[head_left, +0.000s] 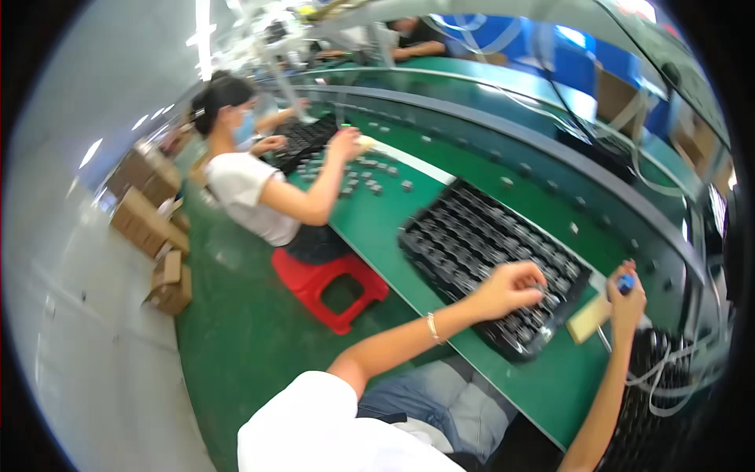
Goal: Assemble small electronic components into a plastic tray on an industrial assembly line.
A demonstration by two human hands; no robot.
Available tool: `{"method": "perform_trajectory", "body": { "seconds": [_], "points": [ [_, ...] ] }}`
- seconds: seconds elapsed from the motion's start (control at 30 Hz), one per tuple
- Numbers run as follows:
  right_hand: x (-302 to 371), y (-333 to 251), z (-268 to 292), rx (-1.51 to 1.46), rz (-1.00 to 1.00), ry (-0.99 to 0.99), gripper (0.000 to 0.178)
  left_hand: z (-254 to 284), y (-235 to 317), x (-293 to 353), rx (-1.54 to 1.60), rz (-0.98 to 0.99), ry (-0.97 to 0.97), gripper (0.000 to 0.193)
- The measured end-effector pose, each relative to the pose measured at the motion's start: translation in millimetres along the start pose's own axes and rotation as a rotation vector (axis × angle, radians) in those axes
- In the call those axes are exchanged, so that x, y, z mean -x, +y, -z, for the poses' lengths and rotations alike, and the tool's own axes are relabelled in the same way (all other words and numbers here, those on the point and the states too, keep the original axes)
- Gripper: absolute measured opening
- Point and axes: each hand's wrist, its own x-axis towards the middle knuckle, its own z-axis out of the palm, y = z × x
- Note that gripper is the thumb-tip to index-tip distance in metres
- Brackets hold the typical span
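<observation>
A black compartment tray (487,252) holding rows of small parts lies on the green workbench (550,393) in front of me. My left hand (510,291) is over its near right part, thumb and fingers pinched together. What sits between those fingertips is too blurred to make out. Farther right, my right hand (627,303) is closed around a blue object (625,284), mostly hidden by the fingers. A yellow pad (587,318) lies between the tray and my right hand.
At the left a masked co-worker (248,173) handles another black tray (303,141); small grey parts (368,175) are scattered nearby. A red stool (326,287) stands by the bench, cardboard boxes (149,220) behind. White cables (668,366) and black trays (645,417) are at my right.
</observation>
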Motion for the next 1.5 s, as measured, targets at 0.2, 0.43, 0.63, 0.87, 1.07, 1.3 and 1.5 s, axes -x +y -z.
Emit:
{"method": "perform_trajectory", "body": {
  "seconds": [0.2,0.43,0.63,0.87,1.07,1.3,1.5],
  "points": [
    [-58.4,0.1,-67.0,0.093,-0.083,0.005,0.045,13.6,-12.8,17.7,-0.014,0.002,0.089,0.015],
    [-70.0,19.5,-70.2,0.223,-0.028,-0.014,0.038,11.8,-9.9,8.0,-0.049,0.002,0.076,0.015],
    [-69.8,-27.3,-41.1,0.049,-0.134,-0.281,0.032,14.4,-10.8,6.6,-0.046,0.001,0.091,0.021],
    [38.1,-139.5,4.8,-0.810,-0.321,-0.493,0.038,-16.5,21.8,1.8,-0.074,-0.045,0.155,0.020],
    [65.6,-123.1,13.3,-1.033,-0.385,-0.452,0.034,-46.4,25.4,-4.7,-0.119,-0.060,0.104,0.019],
    [72.7,-114.8,10.9,-1.041,-0.418,-0.537,0.031,-48.9,17.5,-1.3,-0.149,-0.036,0.116,0.017],
    [78.0,-117.9,8.5,-1.126,-0.507,-0.489,0.032,-48.8,16.1,-5.0,-0.017,0.008,0.074,0.020]
  ]
}}
